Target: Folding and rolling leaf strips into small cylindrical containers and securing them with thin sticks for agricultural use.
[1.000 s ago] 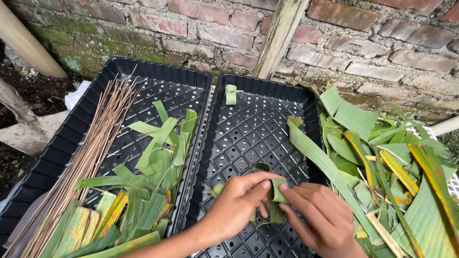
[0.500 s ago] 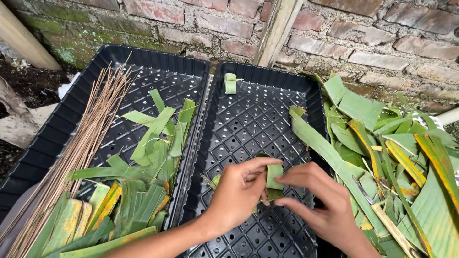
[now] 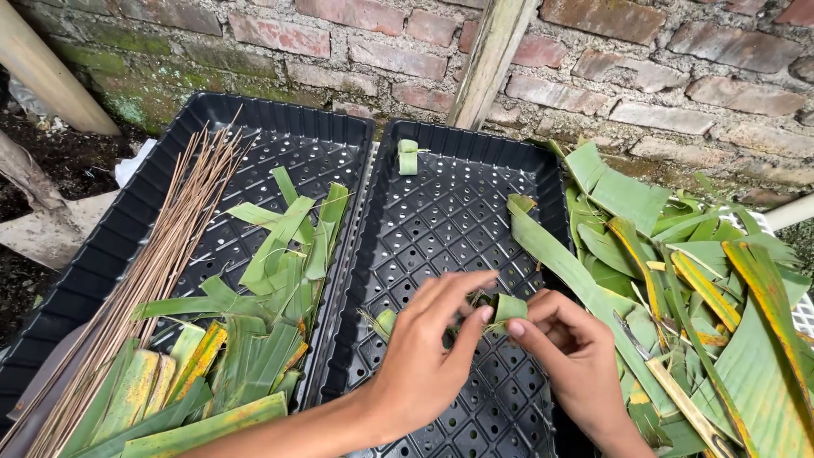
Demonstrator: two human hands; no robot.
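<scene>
Where a second ago both hands worked low over the tray with the green piece half hidden under the fingers, the small folded green leaf piece (image 3: 510,306) now stands clear between them, raised a little and pinched from both sides. The left hand (image 3: 428,360) comes in with its wrist low, thumb and forefinger closed on the piece's left edge, the other fingers fanned above. The right hand (image 3: 570,348) curls in opposite, its grip shut on the right edge. All this hangs just over the right-hand black perforated plastic tray (image 3: 441,229), which holds one more folded green leaf packet (image 3: 409,157) far beyond the grip, by the back rim. Left of the grip, the second black perforated tray (image 3: 254,144) carries cut green and yellowing leaf strips (image 3: 271,280) and a bundle of thin brown sticks (image 3: 157,271). Right of the grip lies a heap of long green and yellow leaves (image 3: 678,254).
</scene>
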